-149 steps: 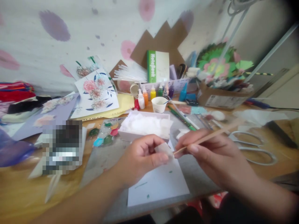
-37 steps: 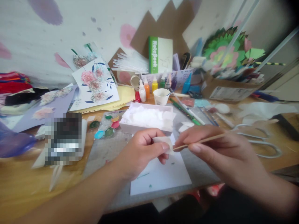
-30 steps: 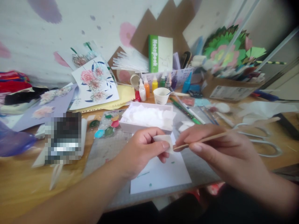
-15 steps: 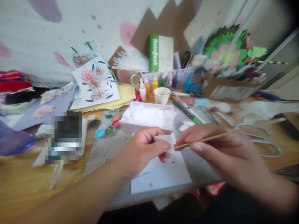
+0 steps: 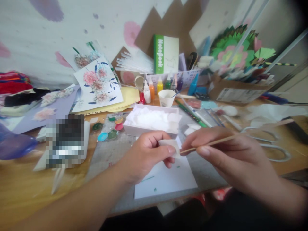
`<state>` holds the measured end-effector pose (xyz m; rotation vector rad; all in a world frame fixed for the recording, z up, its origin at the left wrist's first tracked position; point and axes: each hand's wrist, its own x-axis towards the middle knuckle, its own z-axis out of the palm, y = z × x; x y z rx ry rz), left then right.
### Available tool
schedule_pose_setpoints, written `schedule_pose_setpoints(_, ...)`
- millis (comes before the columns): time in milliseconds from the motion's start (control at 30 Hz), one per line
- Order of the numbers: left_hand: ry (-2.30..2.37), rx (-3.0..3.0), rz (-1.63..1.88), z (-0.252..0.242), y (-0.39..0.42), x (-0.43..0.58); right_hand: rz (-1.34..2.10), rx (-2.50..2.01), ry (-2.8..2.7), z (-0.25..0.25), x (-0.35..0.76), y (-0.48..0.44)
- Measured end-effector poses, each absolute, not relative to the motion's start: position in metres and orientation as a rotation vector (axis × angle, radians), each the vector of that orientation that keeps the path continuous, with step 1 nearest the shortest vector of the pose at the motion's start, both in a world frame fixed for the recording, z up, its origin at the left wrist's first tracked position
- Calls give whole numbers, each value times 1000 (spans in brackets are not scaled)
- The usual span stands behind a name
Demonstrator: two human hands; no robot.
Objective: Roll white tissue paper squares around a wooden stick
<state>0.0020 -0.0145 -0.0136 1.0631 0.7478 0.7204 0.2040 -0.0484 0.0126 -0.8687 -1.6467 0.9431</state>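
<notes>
My left hand (image 5: 151, 152) pinches a small off-white square of paper (image 5: 169, 144) between thumb and fingers. From the right, my right hand (image 5: 228, 157) grips a thin wooden stick (image 5: 216, 140) between thumb and fingers. The stick's lower end lies close to the right edge of the square; whether they touch I cannot tell. Its upper end slants away to the right. Beneath both hands, a white sheet of paper (image 5: 166, 184) with a few green marks lies on a grey mat (image 5: 101, 166). A white box (image 5: 154, 129) filled with white tissue stands just beyond my left hand.
A paint palette (image 5: 112, 134) lies left of the box. Behind it stand a white cup (image 5: 166, 99) and several paint bottles (image 5: 159, 86). Pencils (image 5: 192, 114) and scissors (image 5: 276, 152) lie at right. A phone-like object, blurred out (image 5: 66, 141), is at left.
Almost nothing differs. Both hands keep their hold on the paper and the stick, with at most a very slight shift of the right hand.
</notes>
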Motion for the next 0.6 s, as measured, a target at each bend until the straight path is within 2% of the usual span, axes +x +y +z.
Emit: schedule_pose_setpoints(600, 746, 1056, 726, -12, -14, 3, 964, -852, -1647, 12, 205, -47)
